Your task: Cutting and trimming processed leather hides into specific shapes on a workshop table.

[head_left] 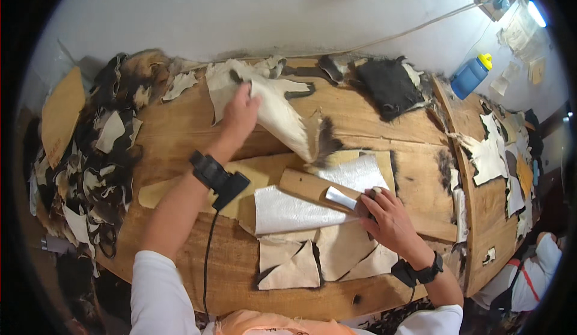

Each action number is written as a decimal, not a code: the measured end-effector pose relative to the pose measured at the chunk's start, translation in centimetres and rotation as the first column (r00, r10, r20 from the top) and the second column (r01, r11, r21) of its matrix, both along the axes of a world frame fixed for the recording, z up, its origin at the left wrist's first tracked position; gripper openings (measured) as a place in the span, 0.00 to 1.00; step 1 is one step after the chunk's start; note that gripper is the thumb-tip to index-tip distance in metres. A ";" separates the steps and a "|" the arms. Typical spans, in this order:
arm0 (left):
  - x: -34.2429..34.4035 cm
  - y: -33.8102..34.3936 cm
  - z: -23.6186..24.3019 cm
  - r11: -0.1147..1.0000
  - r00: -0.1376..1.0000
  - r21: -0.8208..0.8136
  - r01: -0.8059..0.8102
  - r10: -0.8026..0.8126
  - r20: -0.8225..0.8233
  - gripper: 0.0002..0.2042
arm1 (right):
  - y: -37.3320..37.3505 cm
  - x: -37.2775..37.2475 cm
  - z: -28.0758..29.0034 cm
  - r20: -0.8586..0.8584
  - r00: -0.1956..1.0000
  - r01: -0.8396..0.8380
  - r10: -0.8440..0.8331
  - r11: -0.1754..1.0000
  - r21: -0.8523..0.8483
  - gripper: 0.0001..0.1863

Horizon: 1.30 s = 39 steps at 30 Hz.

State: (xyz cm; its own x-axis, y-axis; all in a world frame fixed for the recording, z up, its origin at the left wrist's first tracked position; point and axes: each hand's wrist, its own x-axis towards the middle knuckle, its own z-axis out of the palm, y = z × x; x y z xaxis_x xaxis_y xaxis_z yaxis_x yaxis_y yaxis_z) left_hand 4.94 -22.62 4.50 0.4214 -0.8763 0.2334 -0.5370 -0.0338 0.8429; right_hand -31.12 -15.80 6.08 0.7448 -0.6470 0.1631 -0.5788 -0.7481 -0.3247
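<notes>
My left hand (241,113) is closed on the edge of a white fur hide piece (279,109) with a dark fringe. It lifts that piece above the worktable. At the centre right my right hand (387,218) grips a knife (342,198) whose short, wide blade is silver; its handle is mostly hidden by the fingers. The blade lies over a long wooden strip (303,184). Beneath the strip is a silver foil-like sheet (288,212) on a tan pattern board (237,169). Cut pale hide pieces (291,264) lie just in front of the sheet.
Dark and white hide scraps (111,178) are heaped along the left. A black hide piece (390,85) lies at the back. Past a raised wooden edge (472,227), more scraps and a blue bottle (472,76) with a yellow cap stand right. Another person (532,275) is at lower right.
</notes>
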 end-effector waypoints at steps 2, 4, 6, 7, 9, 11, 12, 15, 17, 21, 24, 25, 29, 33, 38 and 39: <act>1.4 0.3 1.9 0.993 0.996 -0.121 -0.003 0.014 0.092 0.16 | 0.0 0.3 -0.6 -0.037 0.998 -0.043 0.043 0.999 -0.007 0.25; 3.5 2.2 4.8 0.980 0.993 -0.196 0.023 0.000 0.120 0.18 | 0.2 0.8 -0.4 -0.049 0.998 -0.029 0.027 0.998 -0.048 0.24; 3.8 5.2 8.2 0.986 0.989 -0.160 0.052 -0.028 0.149 0.18 | 0.0 0.7 0.0 -0.084 0.996 -0.014 0.005 0.994 -0.109 0.22; 3.1 7.7 10.2 0.985 0.994 -0.148 0.091 -0.099 -0.045 0.17 | 0.0 0.6 0.1 -0.080 0.997 0.011 -0.016 0.998 -0.067 0.20; 3.3 12.4 12.2 0.984 0.937 -0.138 0.110 -0.149 -0.315 0.16 | 0.0 1.1 0.3 -0.093 0.996 0.006 -0.009 1.000 -0.024 0.20; 4.0 16.8 12.7 0.993 0.897 -0.121 0.004 -0.056 -0.439 0.16 | 0.1 1.2 0.1 -0.095 0.995 0.014 -0.020 0.998 -0.059 0.20; 5.4 18.9 11.7 0.993 0.925 -0.055 -0.100 0.073 -0.372 0.17 | 0.1 1.1 0.0 -0.106 0.994 0.011 -0.017 0.998 -0.056 0.20; 9.2 26.6 7.5 0.977 0.903 0.082 -0.194 0.211 -0.375 0.18 | -0.1 1.8 0.3 -0.036 0.999 -0.024 0.022 0.998 -0.064 0.22; 13.2 32.7 4.1 0.848 0.924 0.374 -0.376 0.373 0.084 0.18 | -1.0 2.0 -0.4 0.019 0.997 -0.078 0.078 0.997 -0.001 0.21; 10.5 34.7 1.8 0.895 0.345 0.061 -0.442 0.107 0.932 0.18 | -1.6 2.0 -0.9 0.071 0.994 -0.084 0.081 0.995 0.046 0.17; 4.6 30.4 3.1 0.891 0.948 0.353 -0.286 0.210 0.239 0.17 | -1.2 1.6 0.3 -0.010 0.999 -0.048 0.048 0.999 0.002 0.15; 3.0 29.0 3.0 0.922 0.988 0.357 -0.152 0.140 0.059 0.18 | -1.0 1.5 0.8 -0.053 0.999 0.011 -0.010 0.999 0.032 0.14; -2.5 22.9 1.1 0.959 0.946 0.240 0.147 -0.065 -0.318 0.20 | -1.3 0.3 1.4 -0.196 0.944 0.309 -0.267 0.924 0.227 0.16; -5.0 18.4 -0.3 0.923 0.821 0.255 0.287 -0.100 -0.562 0.20 | -1.7 -2.4 0.2 -0.049 0.985 0.167 -0.164 0.984 0.066 0.24; -5.9 16.9 -0.3 0.883 0.638 0.200 0.425 -0.136 -0.758 0.19 | -1.3 -2.6 0.1 0.031 0.988 0.145 -0.153 0.975 0.167 0.25; -6.2 16.9 -0.4 0.899 0.657 0.179 0.399 -0.144 -0.740 0.18 | -1.3 -2.7 0.3 0.014 0.991 0.130 -0.133 0.985 0.110 0.25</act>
